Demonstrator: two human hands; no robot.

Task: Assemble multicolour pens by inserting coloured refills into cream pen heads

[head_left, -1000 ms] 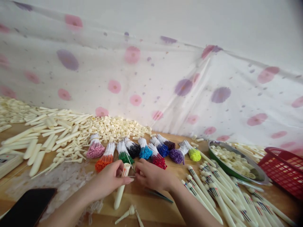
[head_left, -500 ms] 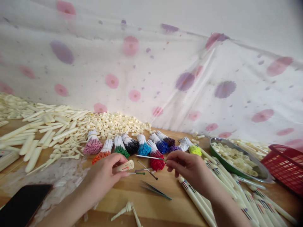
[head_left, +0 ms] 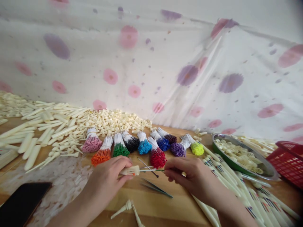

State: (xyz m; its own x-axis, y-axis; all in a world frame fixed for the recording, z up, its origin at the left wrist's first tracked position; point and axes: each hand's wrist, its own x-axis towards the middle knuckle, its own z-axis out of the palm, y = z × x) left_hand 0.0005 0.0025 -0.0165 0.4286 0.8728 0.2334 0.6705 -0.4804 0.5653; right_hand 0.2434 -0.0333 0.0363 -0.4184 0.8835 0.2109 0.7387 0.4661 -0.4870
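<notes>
My left hand (head_left: 113, 175) is closed around a short cream pen barrel (head_left: 133, 170) with slots and an orange mark. Its open end faces right. Between the fingertips of my right hand (head_left: 183, 170) is a thin pen refill (head_left: 150, 170), green near my fingers and white toward the barrel. The white end meets the barrel's opening; how far inside it reaches is hidden. Just behind lie the red-ended refill bundle (head_left: 158, 157) and a loose black-ended refill (head_left: 155, 174). Below them rest tweezers (head_left: 156, 188) on the wooden table (head_left: 151, 209).
Bundled refills in several colours, such as orange (head_left: 101, 156), stand in a row. Loose cream parts (head_left: 115, 121) are heaped behind. A phone (head_left: 25, 201) lies left; assembled pens (head_left: 227, 179), a metal bowl (head_left: 272, 174) and a red basket (head_left: 287, 164) are right.
My right hand has brought the green refill lower and level, its white end now at the barrel's opening. The barrel in my left hand has shifted slightly right and down.
</notes>
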